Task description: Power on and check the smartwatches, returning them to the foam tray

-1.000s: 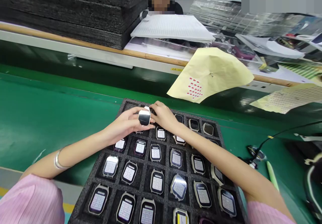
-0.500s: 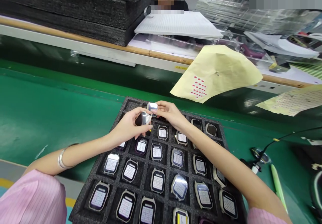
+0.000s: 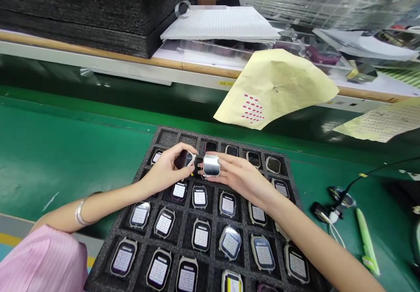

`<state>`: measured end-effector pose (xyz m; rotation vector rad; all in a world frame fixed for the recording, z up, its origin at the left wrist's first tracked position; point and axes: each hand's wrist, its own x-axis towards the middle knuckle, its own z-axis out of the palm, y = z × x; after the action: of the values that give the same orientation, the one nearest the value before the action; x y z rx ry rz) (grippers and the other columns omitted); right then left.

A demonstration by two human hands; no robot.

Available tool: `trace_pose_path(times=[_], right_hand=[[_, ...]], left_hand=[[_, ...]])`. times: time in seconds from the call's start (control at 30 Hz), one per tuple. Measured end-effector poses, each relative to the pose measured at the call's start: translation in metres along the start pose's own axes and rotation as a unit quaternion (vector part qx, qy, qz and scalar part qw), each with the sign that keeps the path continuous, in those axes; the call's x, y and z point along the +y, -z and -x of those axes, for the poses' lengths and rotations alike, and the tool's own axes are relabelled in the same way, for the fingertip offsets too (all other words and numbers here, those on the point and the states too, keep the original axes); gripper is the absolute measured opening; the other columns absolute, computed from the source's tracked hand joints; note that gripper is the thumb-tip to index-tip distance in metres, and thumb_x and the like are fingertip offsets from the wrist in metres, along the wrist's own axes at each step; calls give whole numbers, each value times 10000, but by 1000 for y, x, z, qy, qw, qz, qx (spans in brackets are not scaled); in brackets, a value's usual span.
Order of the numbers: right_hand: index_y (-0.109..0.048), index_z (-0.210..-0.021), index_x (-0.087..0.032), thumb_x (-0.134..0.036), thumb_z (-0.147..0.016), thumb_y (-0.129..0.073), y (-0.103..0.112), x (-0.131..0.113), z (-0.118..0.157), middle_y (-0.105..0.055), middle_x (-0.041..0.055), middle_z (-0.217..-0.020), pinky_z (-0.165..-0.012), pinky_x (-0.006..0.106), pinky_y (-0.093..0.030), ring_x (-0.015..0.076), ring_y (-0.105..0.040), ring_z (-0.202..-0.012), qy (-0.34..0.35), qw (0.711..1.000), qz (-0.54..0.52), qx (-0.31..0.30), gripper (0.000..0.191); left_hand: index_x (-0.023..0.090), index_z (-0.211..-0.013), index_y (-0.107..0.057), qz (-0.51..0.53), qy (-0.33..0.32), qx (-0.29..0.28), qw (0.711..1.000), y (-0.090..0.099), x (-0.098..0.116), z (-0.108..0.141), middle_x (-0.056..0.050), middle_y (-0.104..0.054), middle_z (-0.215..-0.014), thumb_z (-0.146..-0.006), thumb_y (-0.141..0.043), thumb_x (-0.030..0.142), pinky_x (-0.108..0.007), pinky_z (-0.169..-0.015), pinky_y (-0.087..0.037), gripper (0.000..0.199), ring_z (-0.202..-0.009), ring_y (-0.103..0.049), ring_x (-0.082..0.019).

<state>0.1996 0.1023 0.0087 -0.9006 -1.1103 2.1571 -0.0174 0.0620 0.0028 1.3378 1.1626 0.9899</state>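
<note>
My left hand grips a smartwatch body with a dark face, tilted, its fingers round the edges. In my right hand is a second smartwatch body, its shiny face turned up and reflecting light. Both watches are held above the far part of a black foam tray. Strapless watches with lit white screens, such as a front-left watch, fill many of its compartments. Several in the far row have dark screens. Near the front, one compartment holds an opened watch with a yellow part.
Behind the green bench runs a shelf with stacked black foam trays, papers and clear plastic trays. A yellow sheet hangs off its edge. Cables and a green tool-like object lie right. A person sits beyond.
My right hand has brought its watch nearer and right, out of the far row, turning its face upward. My left hand still holds its watch, nearly in place. The view has shifted slightly.
</note>
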Motion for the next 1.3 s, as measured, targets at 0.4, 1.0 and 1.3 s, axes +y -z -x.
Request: trace_pose_path(times=[0.4,1.0,1.3], right_hand=[[-696,-1117,-232,-208,-769,-789,12,1,6,-710,56,-1049,-868,344,-533,188,-660,-960,61,996,49,-34,361],[-649,-1150,-222,-195,-785,-774,9,7,7,-695,76,-1059,-831,339,-540,187,-650,-944,55,996,20,-63,387],[-670,-1110,-212,-165,-775,-774,7,8,7,-699,66,-1019,-758,295,-558,167,-650,-876,69,996,28,-49,354]], left_hand=[[211,-1008,-568,-30,-28,-9,999,-3,-8,-4,-7,-539,-882,-777,-630,176,-256,-680,-388,242,-783,-499,-166],[205,-994,-554,-50,-42,-24,998,-6,-7,-1,-14,-559,-916,-780,-606,149,-265,-705,-404,227,-831,-521,-180],[193,-961,-560,-75,-75,-51,993,-5,-9,-3,-13,-591,-940,-744,-557,58,-278,-774,-401,256,-882,-542,-182]])
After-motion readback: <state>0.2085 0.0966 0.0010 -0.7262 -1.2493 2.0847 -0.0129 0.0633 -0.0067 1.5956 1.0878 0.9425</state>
